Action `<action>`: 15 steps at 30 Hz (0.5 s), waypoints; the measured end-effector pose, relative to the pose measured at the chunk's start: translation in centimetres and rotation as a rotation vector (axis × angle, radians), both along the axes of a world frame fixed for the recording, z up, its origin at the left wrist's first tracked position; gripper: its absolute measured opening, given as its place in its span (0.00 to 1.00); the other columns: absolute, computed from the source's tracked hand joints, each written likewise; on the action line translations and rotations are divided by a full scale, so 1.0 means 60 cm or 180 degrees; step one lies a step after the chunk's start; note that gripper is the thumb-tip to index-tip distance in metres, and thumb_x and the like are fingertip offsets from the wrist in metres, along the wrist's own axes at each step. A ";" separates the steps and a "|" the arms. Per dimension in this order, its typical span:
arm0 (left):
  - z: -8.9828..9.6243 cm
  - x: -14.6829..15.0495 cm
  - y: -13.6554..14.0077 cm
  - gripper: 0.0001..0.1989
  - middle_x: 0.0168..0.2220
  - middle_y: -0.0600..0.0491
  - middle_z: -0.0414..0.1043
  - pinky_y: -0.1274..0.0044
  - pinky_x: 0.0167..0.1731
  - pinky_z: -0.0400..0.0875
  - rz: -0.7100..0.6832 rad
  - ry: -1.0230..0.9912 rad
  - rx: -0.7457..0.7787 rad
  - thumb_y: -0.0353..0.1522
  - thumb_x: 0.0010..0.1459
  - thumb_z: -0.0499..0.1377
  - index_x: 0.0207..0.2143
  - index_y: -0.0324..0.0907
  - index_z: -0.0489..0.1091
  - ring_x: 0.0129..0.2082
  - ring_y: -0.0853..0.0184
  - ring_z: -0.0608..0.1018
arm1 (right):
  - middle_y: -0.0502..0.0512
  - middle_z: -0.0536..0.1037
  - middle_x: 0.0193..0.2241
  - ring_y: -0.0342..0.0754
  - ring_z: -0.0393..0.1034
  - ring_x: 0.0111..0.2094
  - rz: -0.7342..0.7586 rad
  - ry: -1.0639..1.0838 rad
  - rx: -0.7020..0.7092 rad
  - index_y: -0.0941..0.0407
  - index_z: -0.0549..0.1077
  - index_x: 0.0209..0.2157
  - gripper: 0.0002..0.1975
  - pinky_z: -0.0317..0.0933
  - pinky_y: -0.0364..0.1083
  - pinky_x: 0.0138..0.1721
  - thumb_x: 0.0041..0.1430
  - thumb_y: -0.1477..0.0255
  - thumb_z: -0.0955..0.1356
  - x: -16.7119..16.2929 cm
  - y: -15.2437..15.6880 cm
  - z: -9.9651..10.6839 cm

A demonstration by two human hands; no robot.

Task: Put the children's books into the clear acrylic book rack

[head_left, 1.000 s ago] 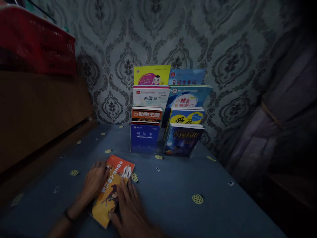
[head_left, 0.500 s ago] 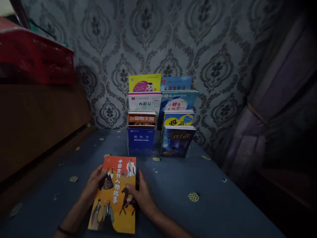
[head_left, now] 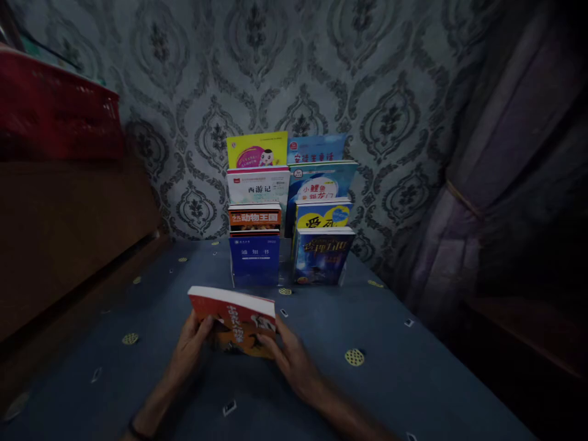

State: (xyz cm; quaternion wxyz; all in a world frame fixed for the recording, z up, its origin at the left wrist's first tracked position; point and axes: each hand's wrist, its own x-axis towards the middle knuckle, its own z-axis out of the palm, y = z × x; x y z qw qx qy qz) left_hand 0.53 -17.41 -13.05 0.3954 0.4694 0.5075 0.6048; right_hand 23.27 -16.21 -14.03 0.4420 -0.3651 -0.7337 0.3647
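My left hand (head_left: 192,339) and right hand (head_left: 294,360) grip opposite side edges of the rectangular red-and-orange paper book (head_left: 235,324), held tilted between them.

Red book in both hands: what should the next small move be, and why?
Probably ease the red book a little forward, toward the standing books: the left hand and right hand grip its opposite sides, its cover faces the wearer as theirs do, and tabletop shows between.

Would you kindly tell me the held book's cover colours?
The cover is red above, orange below, with white lettering, seen in the head view.
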 end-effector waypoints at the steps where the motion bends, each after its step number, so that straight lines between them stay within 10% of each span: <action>1: -0.013 -0.004 -0.001 0.30 0.42 0.49 0.79 0.71 0.44 0.76 0.0072 0.0086 -0.0039 0.55 0.49 0.63 0.43 0.41 0.72 0.45 0.55 0.79 | 0.57 0.80 0.42 0.53 0.75 0.45 -0.0054 -0.0077 -0.0006 0.54 0.72 0.50 0.17 0.69 0.49 0.48 0.67 0.60 0.62 0.001 -0.004 -0.009; 15: -0.076 0.005 -0.028 0.26 0.37 0.50 0.80 0.69 0.38 0.80 0.0329 0.0880 0.0136 0.54 0.51 0.63 0.41 0.44 0.70 0.39 0.55 0.82 | 0.60 0.80 0.48 0.53 0.76 0.48 -0.0166 -0.0682 0.0116 0.53 0.71 0.55 0.16 0.69 0.48 0.50 0.67 0.68 0.62 0.008 -0.026 -0.021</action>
